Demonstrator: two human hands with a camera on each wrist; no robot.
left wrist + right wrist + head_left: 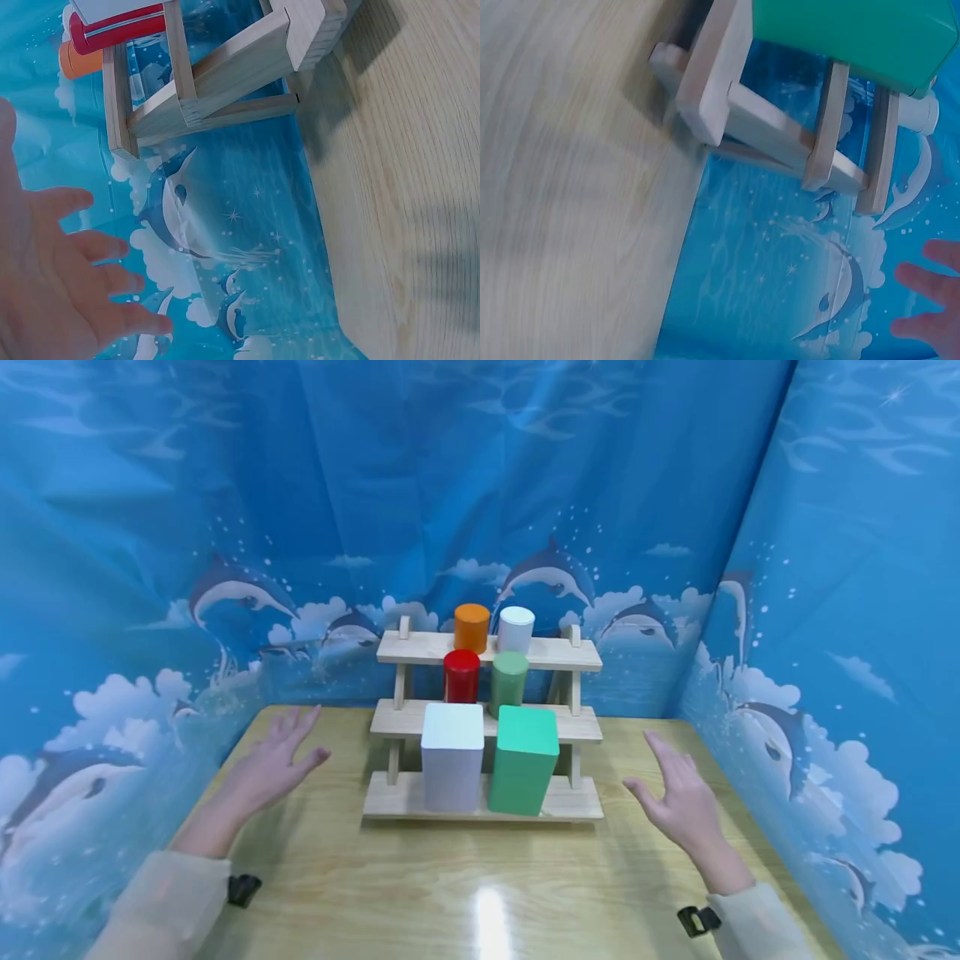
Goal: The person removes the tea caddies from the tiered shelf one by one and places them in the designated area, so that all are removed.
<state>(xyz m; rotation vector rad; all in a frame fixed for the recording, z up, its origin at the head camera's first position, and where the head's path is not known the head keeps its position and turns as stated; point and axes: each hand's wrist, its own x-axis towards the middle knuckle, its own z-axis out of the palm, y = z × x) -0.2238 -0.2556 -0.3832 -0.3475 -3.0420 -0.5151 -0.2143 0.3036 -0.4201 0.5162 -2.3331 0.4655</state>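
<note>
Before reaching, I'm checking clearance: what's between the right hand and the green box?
In the head view: bare tabletop, then the wooden three-tier stand's right end.

No legible text, labels, brands, numbers or signs anywhere.

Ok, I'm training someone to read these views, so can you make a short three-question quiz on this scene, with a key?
1. Which level does the red cylinder stand on?
2. True or false: the left hand and the right hand both hold nothing.
3. Fill in: beside the white box stands the ____ box.

Key:
1. The middle shelf.
2. True.
3. Green: the green box.
</note>
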